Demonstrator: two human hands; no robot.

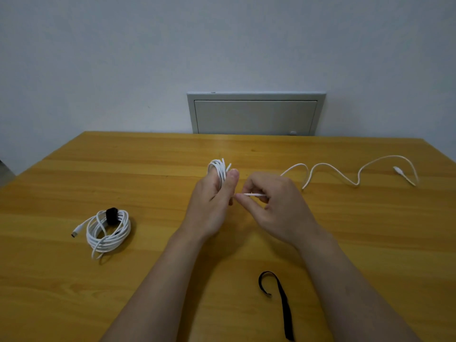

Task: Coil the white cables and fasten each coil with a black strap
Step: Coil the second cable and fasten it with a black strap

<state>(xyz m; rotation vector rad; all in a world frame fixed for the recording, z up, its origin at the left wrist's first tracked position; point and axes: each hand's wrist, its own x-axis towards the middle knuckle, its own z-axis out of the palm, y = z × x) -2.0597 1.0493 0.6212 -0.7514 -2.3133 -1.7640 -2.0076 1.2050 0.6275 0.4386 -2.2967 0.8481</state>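
From where I stand, the job looks about halfway through. One finished coil [108, 230] lies on the table [61, 292] off to the person's left, bound at its top by a fastened strap [112, 215], with one plug end poking out to the side. That cable is done.

The second cable [355, 175] is only partly wound. A bundle of its loops [218, 169] stands up out of the left hand [212, 206], while a good stretch of it snakes in loose waves across the table to the right and ends in a connector [398, 170] lying flat, well apart from both hands. I judge that this slack has yet to be gathered in, and after that the loose strap [281, 299], lying untouched on the near side of the table below the right forearm, has to go round the new coil.

The left hand's fingers are curled round the loops, the thumb [233, 176] pressed against the bundle's side to pin it. The right hand [274, 203] sits just beside it, its fingers [243, 201] closed in a pinch on a short straight run of the same cable between the two hands. Its other fingers are folded in under the palm, and I cannot tell whether they touch the cable too.
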